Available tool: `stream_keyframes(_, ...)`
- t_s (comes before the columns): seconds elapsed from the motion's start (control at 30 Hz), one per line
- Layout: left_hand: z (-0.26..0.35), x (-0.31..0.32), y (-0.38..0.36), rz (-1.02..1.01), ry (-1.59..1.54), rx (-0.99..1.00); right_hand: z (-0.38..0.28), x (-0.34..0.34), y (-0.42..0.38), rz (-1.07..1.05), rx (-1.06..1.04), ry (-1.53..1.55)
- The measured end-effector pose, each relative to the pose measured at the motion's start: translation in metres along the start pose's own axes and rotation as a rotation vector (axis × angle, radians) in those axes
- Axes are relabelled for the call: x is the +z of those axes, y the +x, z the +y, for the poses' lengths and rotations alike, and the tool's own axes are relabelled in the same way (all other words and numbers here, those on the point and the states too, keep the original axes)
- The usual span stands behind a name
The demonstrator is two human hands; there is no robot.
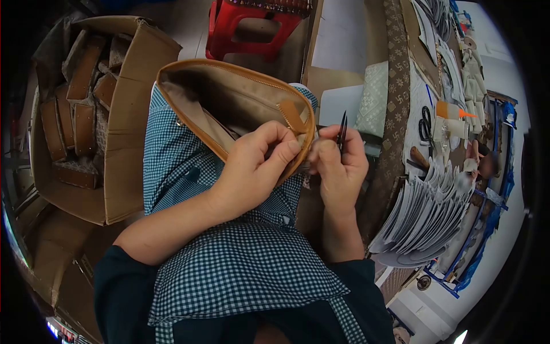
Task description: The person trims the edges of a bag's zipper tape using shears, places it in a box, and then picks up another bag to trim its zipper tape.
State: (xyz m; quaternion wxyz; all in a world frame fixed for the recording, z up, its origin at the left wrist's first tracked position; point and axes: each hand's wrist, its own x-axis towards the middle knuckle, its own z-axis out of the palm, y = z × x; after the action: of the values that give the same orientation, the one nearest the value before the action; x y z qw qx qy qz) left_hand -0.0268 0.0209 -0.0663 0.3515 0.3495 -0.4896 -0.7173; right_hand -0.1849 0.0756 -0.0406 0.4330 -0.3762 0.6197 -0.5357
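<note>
An open brown bag with a beige lining and a zipper along its rim lies across the lap, on a checked apron. My left hand pinches the bag's rim near its right end, thumb and fingers pressed together. Just right of that edge, my right hand is closed, with a dark pointed tool held upright between its fingers. Its thumb and fingertip meet close to the rim; whatever is between them is too small to make out. A tan zipper tab rests inside the opening.
A cardboard box of brown wrapped pieces stands at the left. A red stool is ahead. On the right, a table holds stacked white pieces, black scissors, an orange-tipped bottle and a patterned roll.
</note>
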Motion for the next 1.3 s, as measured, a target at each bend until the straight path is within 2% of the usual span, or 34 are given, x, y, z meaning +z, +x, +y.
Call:
stream_keyframes(0.1, 0.007, -0.002, 0.000, -0.036, -0.089, -0.130, -0.033, -0.027, -0.001, -0.137, -0.056, -0.323)
stream_keyframes(0.17, 0.005, 0.000, 0.001, -0.023, -0.086, -0.102, -0.055, -0.030, 0.005, -0.181, -0.162, -0.583)
stream_keyframes(0.3, -0.002, -0.001, 0.002, -0.071, -0.116, -0.064, -0.103, -0.016, 0.020, -0.447, -0.306, -1.072)
stream_keyframes(0.5, -0.006, 0.002, 0.002, -0.059, -0.138, -0.008, -0.138, 0.021, 0.038, -0.698, -0.306, -1.577)
stream_keyframes(0.8, 0.001, 0.001, 0.002, -0.040, -0.208, -0.062, -0.151, 0.046, 0.043, -0.929, -0.325, -1.821)
stream_keyframes(0.9, 0.005, -0.011, 0.001, -0.119, -0.308, -0.183, -0.153, 0.048, 0.043, -0.935, -0.266, -1.805)
stream_keyframes(1.0, 0.006, -0.016, -0.005, -0.139, -0.227, -0.048, -0.153, 0.046, 0.042, -0.921, -0.237, -1.793)
stream_keyframes(1.1, 0.006, -0.020, -0.012, -0.196, 0.017, 0.106, -0.153, 0.048, 0.043, -0.949, -0.212, -1.758)
stream_keyframes(1.2, -0.002, -0.021, -0.012, -0.193, 0.043, 0.119, -0.151, 0.045, 0.043, -0.942, -0.211, -1.770)
stream_keyframes(1.3, -0.003, -0.024, -0.011, -0.221, -0.003, 0.043, -0.150, 0.045, 0.045, -0.958, -0.177, -1.763)
